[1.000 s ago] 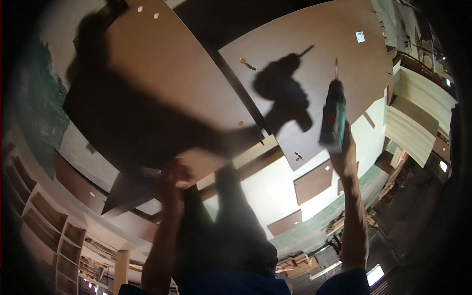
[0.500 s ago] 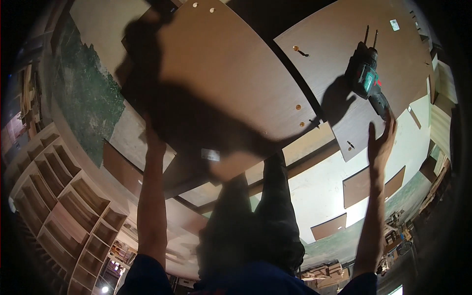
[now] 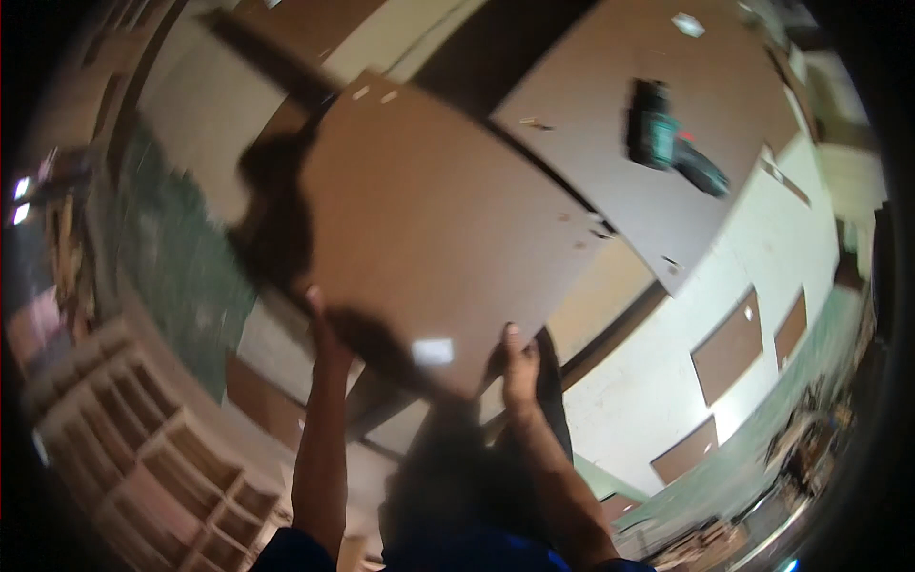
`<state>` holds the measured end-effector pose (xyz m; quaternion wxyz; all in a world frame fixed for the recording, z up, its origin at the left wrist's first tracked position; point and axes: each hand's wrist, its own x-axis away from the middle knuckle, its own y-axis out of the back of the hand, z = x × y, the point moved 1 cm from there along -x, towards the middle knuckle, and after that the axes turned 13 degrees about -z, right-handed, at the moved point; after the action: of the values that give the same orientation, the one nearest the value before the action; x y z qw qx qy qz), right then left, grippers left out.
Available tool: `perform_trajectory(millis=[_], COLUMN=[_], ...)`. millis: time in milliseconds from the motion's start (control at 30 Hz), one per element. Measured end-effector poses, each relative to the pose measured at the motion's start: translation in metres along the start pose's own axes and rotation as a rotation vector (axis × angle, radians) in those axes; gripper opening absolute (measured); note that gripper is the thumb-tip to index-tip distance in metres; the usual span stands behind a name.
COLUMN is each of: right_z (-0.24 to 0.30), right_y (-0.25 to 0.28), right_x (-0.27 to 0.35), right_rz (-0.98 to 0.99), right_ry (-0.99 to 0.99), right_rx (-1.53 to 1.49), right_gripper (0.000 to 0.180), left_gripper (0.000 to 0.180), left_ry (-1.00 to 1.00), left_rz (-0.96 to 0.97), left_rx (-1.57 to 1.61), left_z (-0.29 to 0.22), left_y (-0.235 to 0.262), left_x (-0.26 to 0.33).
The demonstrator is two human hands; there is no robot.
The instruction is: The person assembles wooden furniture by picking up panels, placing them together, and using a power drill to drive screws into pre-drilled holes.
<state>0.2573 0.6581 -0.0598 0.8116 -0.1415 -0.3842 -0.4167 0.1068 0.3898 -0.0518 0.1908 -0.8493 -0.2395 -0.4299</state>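
Note:
A large brown panel (image 3: 448, 210) with a white label and small holes along its edges lies in front of me. My left hand (image 3: 329, 334) grips its left near edge, the thumb on top and the fingers hidden beneath. At the near right edge, my right hand (image 3: 519, 367) holds the same panel, its thumb over the face. A black and green cordless drill (image 3: 658, 138) rests on a second brown panel (image 3: 581, 86) to the far right, apart from both hands. The drill's tip is blurred.
Smaller brown boards (image 3: 729, 348) lie on the pale surface (image 3: 624, 419) to the right. A wooden shelf unit with compartments (image 3: 162, 448) stands at the lower left. Scrap wood (image 3: 705, 548) is piled at the lower right. Green worn flooring (image 3: 181, 248) shows at left.
My right hand has left the drill's handle and come inward to the near panel's edge, closing on it. The drill now lies untouched. The whole view has shifted, and the near panel appears turned.

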Motion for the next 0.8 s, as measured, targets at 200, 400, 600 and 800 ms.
perform_trajectory(millis=[200,400,600,800], right_z=[0.106,0.034,-0.022,-0.09], right_y=[0.002,0.096,0.173,0.301], right_x=[0.067,0.12,0.16,0.194], right_rz=[-0.284,-0.23,-0.308,-0.411], right_ry=[-0.152,-0.2,-0.111,-0.1], right_rx=[0.406,-0.316,-0.759,-1.171], right_gripper=[0.053,0.047,0.048,0.041], left_gripper=[0.062,0.065,0.069,0.074], left_ry=[-0.067,-0.132,-0.215,-0.166], left_rz=[-0.031,0.075,0.327,0.588], left_rx=[-0.066,-0.318,-0.59,-0.883], left_z=[0.003,0.03,0.087,0.197], left_y=[0.015,-0.048,-0.089,-0.117], left_x=[0.079,0.178,0.277,0.38])
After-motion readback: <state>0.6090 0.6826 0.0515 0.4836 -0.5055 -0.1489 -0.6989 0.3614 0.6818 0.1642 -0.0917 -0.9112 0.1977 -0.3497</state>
